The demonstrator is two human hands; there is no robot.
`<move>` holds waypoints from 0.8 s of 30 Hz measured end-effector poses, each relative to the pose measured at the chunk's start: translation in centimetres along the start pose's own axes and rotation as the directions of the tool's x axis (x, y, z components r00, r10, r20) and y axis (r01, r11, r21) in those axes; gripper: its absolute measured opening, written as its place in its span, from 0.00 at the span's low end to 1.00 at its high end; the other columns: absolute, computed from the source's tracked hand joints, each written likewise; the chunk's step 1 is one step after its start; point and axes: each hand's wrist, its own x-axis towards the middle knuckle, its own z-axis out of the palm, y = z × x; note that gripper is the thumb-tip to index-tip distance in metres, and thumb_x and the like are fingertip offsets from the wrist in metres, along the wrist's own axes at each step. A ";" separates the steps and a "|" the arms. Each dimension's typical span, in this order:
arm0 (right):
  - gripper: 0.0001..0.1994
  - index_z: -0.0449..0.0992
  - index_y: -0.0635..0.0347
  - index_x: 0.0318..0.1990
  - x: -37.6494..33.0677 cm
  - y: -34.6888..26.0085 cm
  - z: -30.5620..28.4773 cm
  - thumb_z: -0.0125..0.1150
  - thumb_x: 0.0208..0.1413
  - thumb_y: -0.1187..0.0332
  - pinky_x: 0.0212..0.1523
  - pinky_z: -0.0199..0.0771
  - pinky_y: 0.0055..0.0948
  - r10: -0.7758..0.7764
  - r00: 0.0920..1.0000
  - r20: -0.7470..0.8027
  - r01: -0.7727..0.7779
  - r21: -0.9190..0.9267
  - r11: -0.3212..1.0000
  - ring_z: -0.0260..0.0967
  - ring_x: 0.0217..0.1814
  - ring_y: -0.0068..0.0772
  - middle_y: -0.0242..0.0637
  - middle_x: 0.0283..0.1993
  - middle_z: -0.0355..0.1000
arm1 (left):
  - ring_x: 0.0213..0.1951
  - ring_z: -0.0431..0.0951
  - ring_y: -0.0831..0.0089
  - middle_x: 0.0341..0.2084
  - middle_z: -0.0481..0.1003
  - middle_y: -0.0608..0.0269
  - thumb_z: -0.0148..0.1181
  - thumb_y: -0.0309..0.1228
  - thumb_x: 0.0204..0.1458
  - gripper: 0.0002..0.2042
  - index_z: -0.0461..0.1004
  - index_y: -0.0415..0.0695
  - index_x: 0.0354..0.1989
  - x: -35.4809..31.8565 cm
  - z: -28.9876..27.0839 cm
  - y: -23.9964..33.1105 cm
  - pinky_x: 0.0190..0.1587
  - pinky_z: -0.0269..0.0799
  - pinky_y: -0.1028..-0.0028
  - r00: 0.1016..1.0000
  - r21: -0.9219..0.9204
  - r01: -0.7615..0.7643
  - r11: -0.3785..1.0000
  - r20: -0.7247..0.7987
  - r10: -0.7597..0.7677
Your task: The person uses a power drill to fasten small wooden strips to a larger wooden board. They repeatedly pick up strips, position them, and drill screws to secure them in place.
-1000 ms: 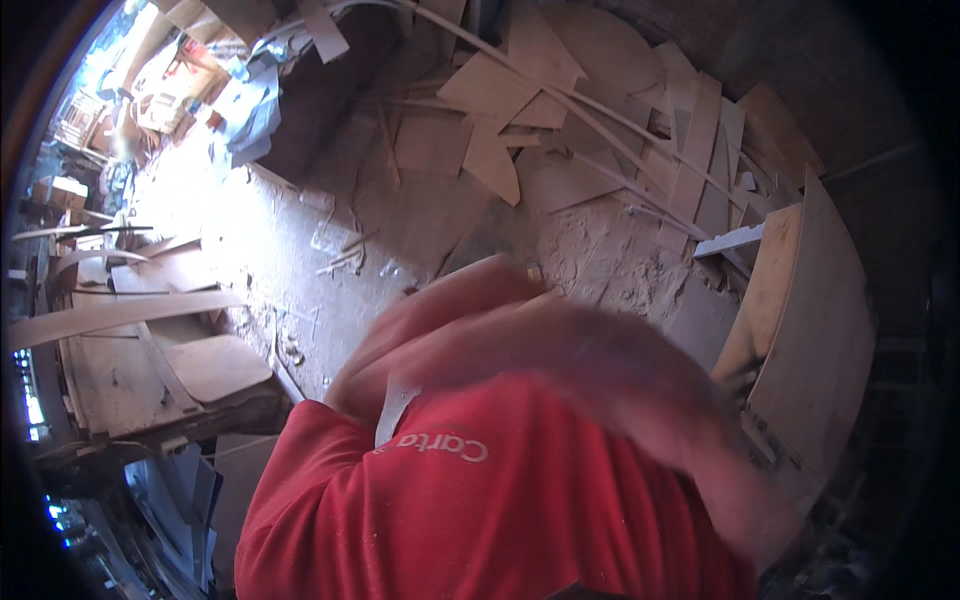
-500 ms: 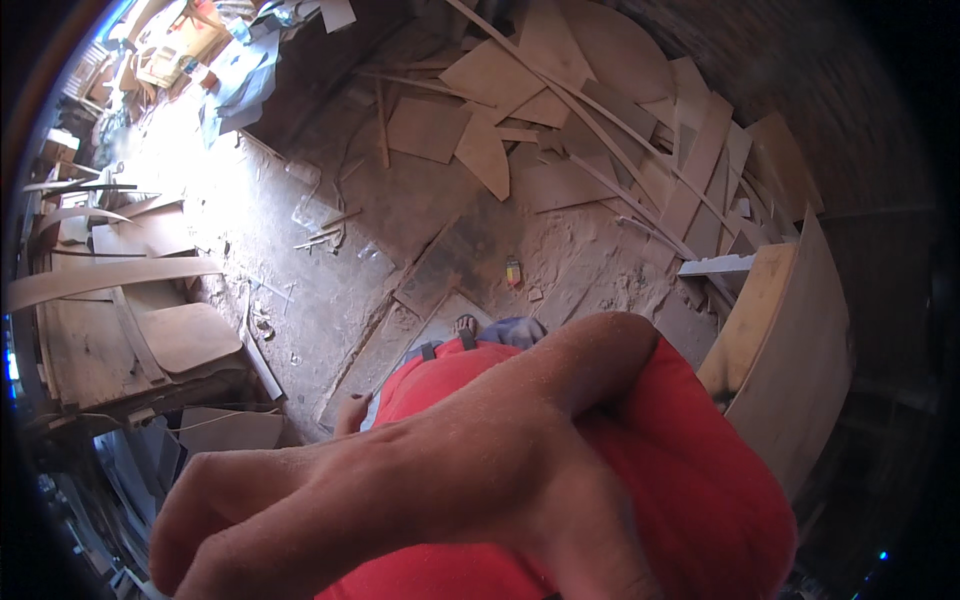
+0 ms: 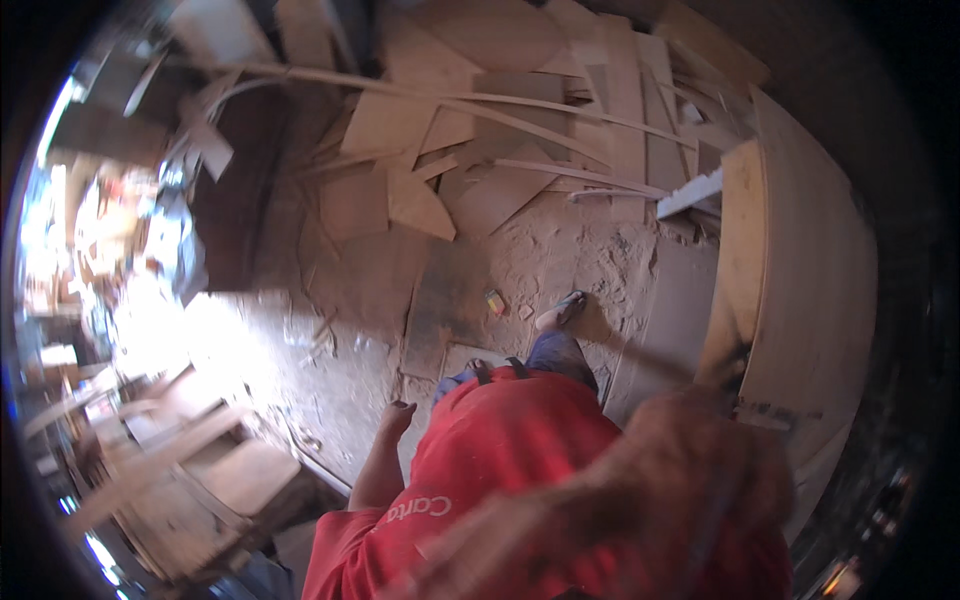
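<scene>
My left hand hangs low beside the red shirt, above the dusty floor. Its fingers look curled closed, with nothing showing in them. My right arm is raised across the front of the shirt, close to the camera. Motion smears my right hand, so its fingers and anything in them cannot be made out. Beyond my waist, a sandalled foot is planted forward on the floor. A small yellow and red box lies just left of that foot.
Offcuts of thin wooden board and long strips lie heaped ahead. A tall wooden panel stands at the right. More boards are stacked at the lower left. Dark boards stand near the bright area at left.
The view has swung to the left. My right arm has shifted right and is now blurred. More of my left arm shows, and one foot has come into sight ahead.
</scene>
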 end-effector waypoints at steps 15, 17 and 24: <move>0.19 0.73 0.62 0.52 0.9 -24.6 -12.1 0.59 0.62 0.58 0.66 0.64 0.47 -0.533 0.837 0.124 0.445 -0.720 0.532 0.63 0.65 0.58 0.57 0.58 0.69 | 0.40 0.77 0.64 0.36 0.80 0.53 0.58 0.37 0.60 0.14 0.80 0.36 0.40 24.6 -0.7 54.5 0.44 0.72 0.61 0.644 0.081 -0.749 0.658 0.323 0.694; 0.18 0.73 0.62 0.51 1.8 -26.2 -13.0 0.60 0.61 0.58 0.65 0.65 0.47 -0.558 0.804 0.204 0.461 -0.806 0.370 0.64 0.63 0.57 0.56 0.57 0.70 | 0.33 0.75 0.72 0.27 0.79 0.58 0.59 0.35 0.59 0.13 0.78 0.35 0.36 24.5 2.3 62.2 0.36 0.71 0.62 0.689 0.211 -0.675 0.707 0.521 0.503; 0.15 0.74 0.61 0.48 5.5 -29.8 -15.0 0.63 0.60 0.61 0.63 0.66 0.47 -0.543 0.738 0.399 0.420 -0.903 -0.093 0.67 0.59 0.55 0.52 0.53 0.72 | 0.36 0.83 0.57 0.34 0.84 0.49 0.64 0.36 0.56 0.11 0.84 0.40 0.35 33.1 5.1 76.9 0.42 0.77 0.58 0.547 0.431 -0.833 0.348 0.738 0.396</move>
